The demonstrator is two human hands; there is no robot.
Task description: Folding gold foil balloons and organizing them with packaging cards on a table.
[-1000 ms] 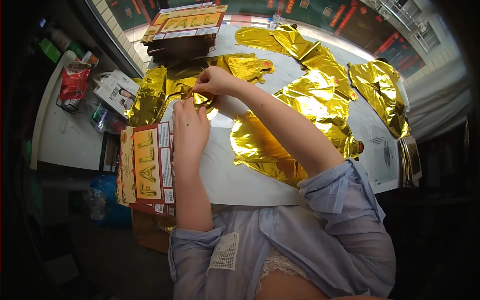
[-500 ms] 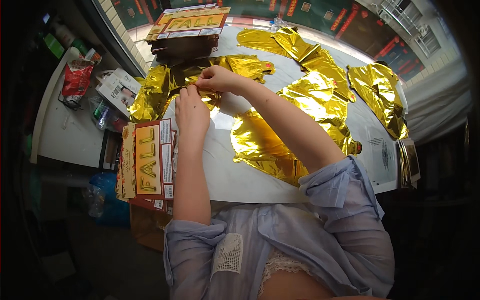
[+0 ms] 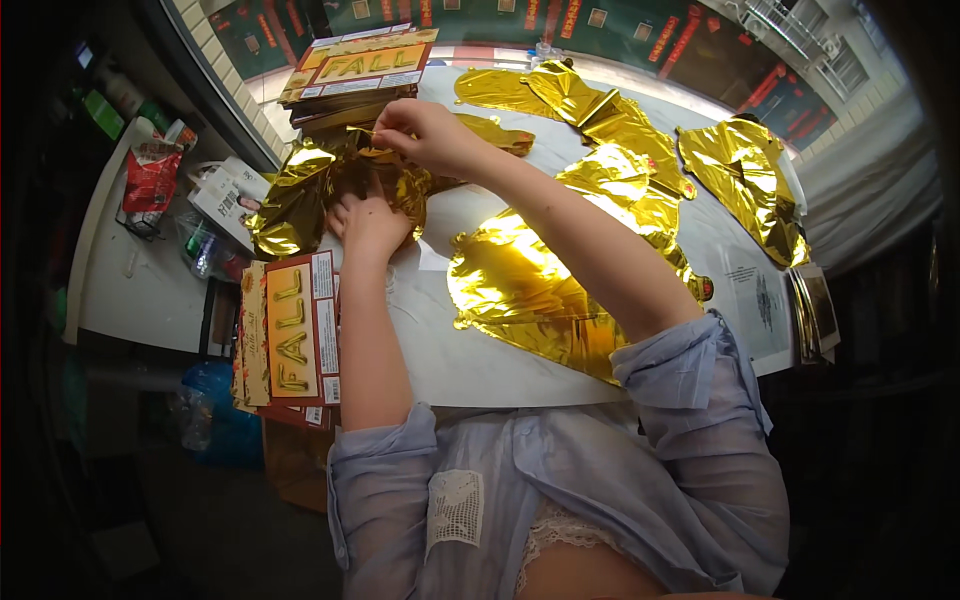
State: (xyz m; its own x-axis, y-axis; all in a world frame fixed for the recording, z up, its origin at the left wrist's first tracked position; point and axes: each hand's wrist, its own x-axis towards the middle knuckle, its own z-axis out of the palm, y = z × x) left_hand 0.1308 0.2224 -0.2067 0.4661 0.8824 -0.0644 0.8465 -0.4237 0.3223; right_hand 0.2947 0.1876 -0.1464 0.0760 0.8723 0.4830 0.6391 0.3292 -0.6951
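White worktable (image 3: 500, 360) strewn with foil | your left hand (image 3: 368, 222) presses flat, fingers spread, on the crumpled shiny gold foil balloon (image 3: 300, 195) | your right hand (image 3: 425, 130) pinches its edge just above those fingers, fingertips closed

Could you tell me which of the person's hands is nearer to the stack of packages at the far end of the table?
The right hand. It pinches crumpled gold foil just beside the stack of packages; the left hand presses the foil lower down, farther from the stack.
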